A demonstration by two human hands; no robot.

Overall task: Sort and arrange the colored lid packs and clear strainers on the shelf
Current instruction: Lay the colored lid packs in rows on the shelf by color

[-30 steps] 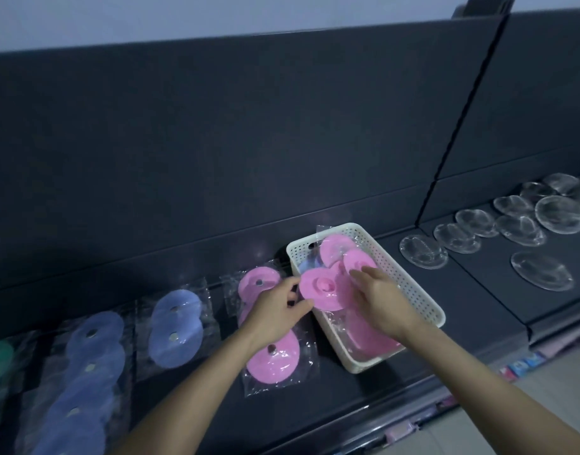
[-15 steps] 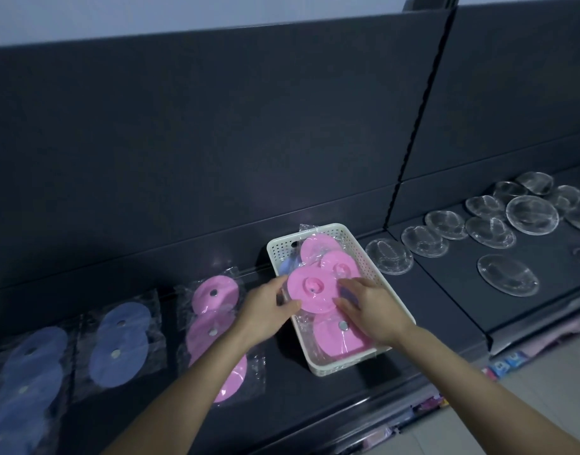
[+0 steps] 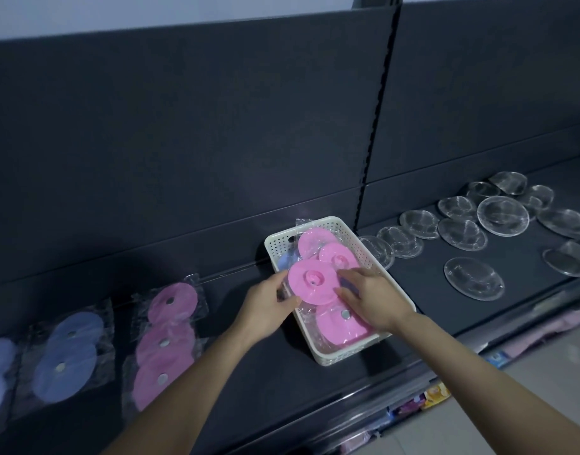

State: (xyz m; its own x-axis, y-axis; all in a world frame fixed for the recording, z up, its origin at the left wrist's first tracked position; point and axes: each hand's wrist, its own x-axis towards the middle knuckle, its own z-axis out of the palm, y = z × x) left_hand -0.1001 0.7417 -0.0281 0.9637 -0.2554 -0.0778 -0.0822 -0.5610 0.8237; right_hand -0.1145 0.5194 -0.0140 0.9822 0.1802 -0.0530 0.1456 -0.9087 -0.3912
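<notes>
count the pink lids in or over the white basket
4 pink lids: one at the back, one just nearer, one gripped by left hand and right hand, one at the front. More may hide underneath.

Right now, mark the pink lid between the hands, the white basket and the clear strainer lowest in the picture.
pink lid (image 3: 310, 289): head view, flat face below the centre knob.
white basket (image 3: 354, 352): head view, near end wall.
clear strainer (image 3: 474, 283): head view, middle of its dish.

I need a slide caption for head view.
Left hand and right hand hold a pink round lid pack over a white plastic basket.
</notes>
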